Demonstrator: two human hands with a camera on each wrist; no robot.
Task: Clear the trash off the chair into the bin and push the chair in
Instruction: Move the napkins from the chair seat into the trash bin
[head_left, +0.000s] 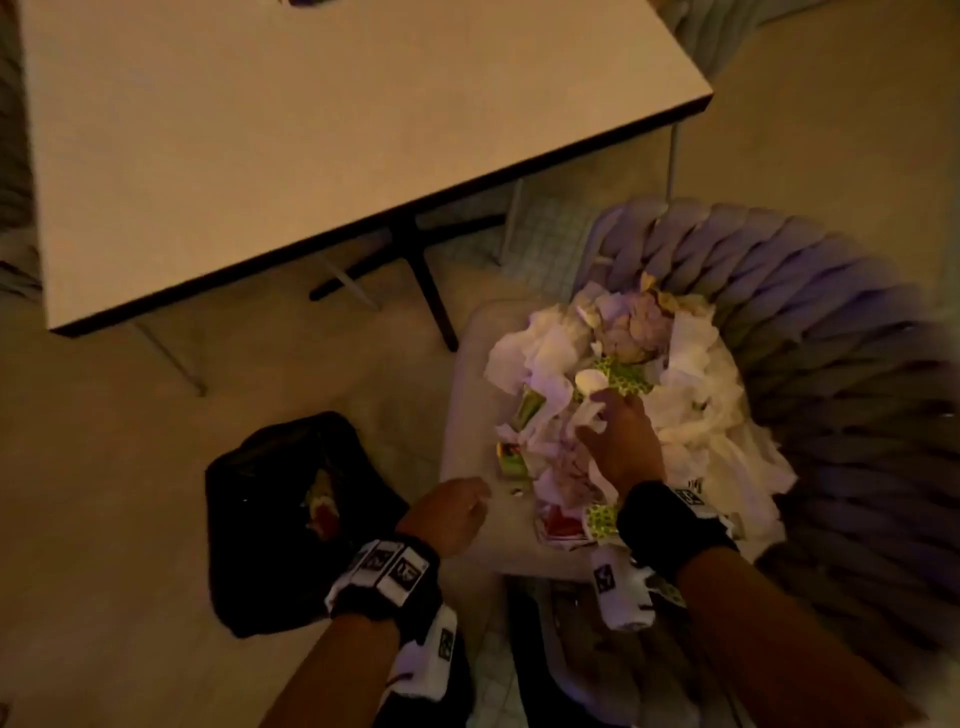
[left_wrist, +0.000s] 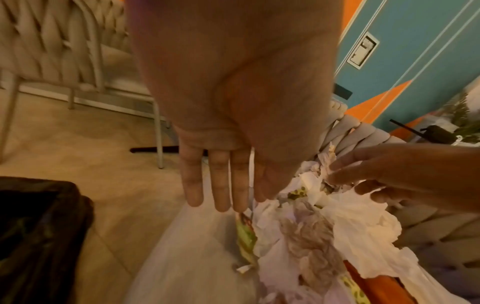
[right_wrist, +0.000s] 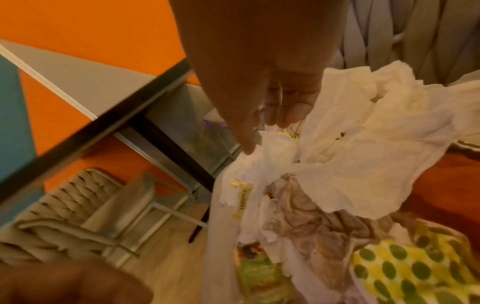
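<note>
A grey woven chair (head_left: 831, 364) stands at the right, its pale seat (head_left: 467, 395) heaped with trash (head_left: 691, 415): crumpled white napkins (right_wrist: 363, 144), a yellow wrapper with green dots (right_wrist: 402, 267) and green packets. My right hand (head_left: 597, 415) reaches into the heap, its thumb and fingertips spread and touching a white napkin (left_wrist: 311, 185); nothing is lifted. My left hand (head_left: 457, 512) hovers over the seat's front left corner with straight fingers (left_wrist: 221, 185) and holds nothing. A bin (head_left: 260, 509) lined with a black bag stands on the floor left of the seat, with some rubbish inside.
A white table (head_left: 260, 156) with a dark edge fills the upper left, its black base (head_left: 415, 260) just beyond the chair seat. Another woven chair (left_wrist: 52, 51) stands across the floor. Bare floor lies between the table and the bin.
</note>
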